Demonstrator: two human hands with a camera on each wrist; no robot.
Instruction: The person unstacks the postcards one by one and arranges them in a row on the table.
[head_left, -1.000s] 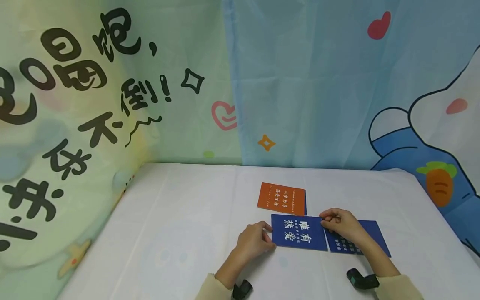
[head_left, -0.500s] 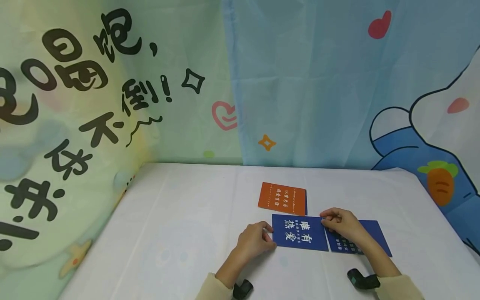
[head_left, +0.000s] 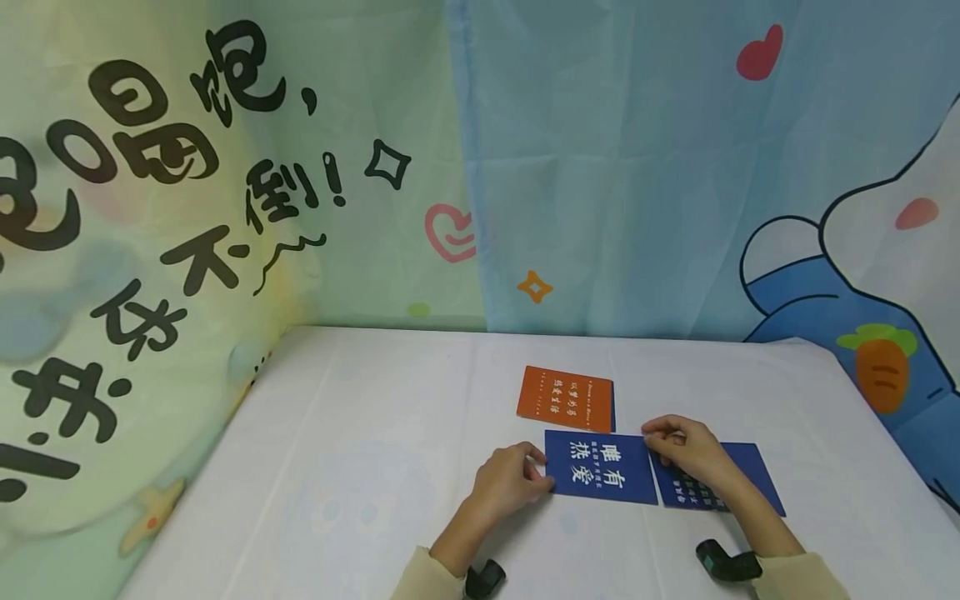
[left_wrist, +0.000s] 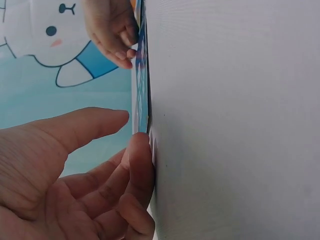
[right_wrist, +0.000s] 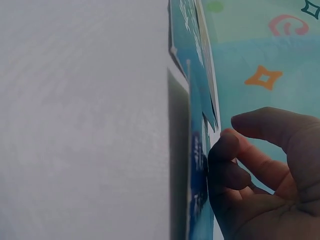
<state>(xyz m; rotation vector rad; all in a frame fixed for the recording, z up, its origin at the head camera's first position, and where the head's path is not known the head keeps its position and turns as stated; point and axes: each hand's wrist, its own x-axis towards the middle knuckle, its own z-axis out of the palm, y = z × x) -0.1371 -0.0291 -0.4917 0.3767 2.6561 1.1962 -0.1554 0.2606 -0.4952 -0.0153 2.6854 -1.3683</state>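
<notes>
Two dark blue cards lie side by side in the head view: a left blue card (head_left: 600, 467) with large white characters, and a right blue card (head_left: 753, 471) partly covered by my right hand (head_left: 690, 450). My left hand (head_left: 506, 479) is at the left card's left edge, fingertips at its two corners. In the left wrist view that hand's thumb and fingers stand apart, one fingertip right at the card edge (left_wrist: 143, 95). The right hand's fingertips are at the top of the seam between the cards. The right wrist view shows its fingers (right_wrist: 229, 172) bent over the card, pinching nothing.
Just beyond the left blue card lies an orange card (head_left: 566, 398) with a blue edge showing beneath it. Both cards rest on a white-covered table (head_left: 390, 400). A printed curtain (head_left: 600, 167) closes off the back and left side. Dark wrist devices (head_left: 727, 562) sit near both sleeves.
</notes>
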